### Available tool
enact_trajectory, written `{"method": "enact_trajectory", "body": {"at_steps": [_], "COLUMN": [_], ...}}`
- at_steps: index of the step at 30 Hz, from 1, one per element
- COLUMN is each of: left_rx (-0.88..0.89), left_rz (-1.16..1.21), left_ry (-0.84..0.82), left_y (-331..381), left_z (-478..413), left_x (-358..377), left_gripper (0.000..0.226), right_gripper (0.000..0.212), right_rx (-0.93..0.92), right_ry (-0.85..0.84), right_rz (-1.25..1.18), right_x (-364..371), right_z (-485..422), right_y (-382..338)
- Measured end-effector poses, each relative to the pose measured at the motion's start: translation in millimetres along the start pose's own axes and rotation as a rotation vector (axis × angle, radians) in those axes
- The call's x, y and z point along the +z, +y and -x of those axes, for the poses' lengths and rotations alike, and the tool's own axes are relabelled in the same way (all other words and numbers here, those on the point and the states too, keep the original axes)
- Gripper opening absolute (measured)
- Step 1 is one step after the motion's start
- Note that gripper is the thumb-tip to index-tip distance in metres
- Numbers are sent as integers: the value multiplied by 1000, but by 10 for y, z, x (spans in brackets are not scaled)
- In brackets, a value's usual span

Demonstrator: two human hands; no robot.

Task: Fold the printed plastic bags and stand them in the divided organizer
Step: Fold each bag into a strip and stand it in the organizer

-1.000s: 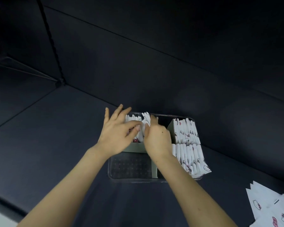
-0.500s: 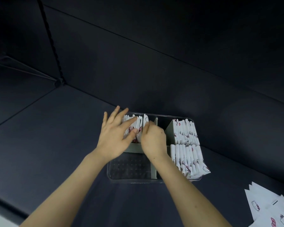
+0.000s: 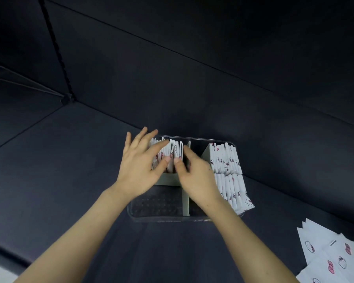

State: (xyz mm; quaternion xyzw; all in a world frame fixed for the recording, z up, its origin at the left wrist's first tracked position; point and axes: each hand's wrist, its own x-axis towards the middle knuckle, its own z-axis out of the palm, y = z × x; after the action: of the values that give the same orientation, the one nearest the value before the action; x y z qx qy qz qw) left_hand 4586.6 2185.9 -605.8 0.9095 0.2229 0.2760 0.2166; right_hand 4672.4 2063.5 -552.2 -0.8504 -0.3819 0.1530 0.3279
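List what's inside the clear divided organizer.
Folded white printed plastic bags stand far-left and fill the right column; near-left shows bare dotted floor. The right hand hides the middle section.

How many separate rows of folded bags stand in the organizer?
3: far-left row, far-right row, near-right row. The right arm may hide more.

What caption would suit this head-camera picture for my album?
Left hand and right hand steady folded bags standing in the divided organizer.
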Motion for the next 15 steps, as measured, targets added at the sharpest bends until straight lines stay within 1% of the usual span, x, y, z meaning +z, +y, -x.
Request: {"method": "enact_trajectory", "body": {"at_steps": [3,6,7,9,11,13,15], "left_rx": [89,181,230,362,479,548,579], "left_rz": [-5,73,105,185,267,309,300], "left_ry": [51,122,117,58,-39,-163,-286], "left_y": [195,531,677,976,1248,1466,1588], "left_z": [-5,80,143,309,510,711,877], "left_x": [-4,44,95,251,453,664,851], "left_gripper": [44,34,32,27,23,24,27], "right_gripper": [39,31,27,22,37,51,62], "right_rx": [17,17,35,154,317,451,491], "right_ry": [68,222,278,325,270,208,176], "right_rz": [-65,2,38,131,233,308,371], "right_x": [-360,-771,-895,-1079,-1171,-1179,-1097], "right_z": [272,742,926,1320,1742,2160,2526], "right_y": [101,383,534,896,1297,1666,1977]}}
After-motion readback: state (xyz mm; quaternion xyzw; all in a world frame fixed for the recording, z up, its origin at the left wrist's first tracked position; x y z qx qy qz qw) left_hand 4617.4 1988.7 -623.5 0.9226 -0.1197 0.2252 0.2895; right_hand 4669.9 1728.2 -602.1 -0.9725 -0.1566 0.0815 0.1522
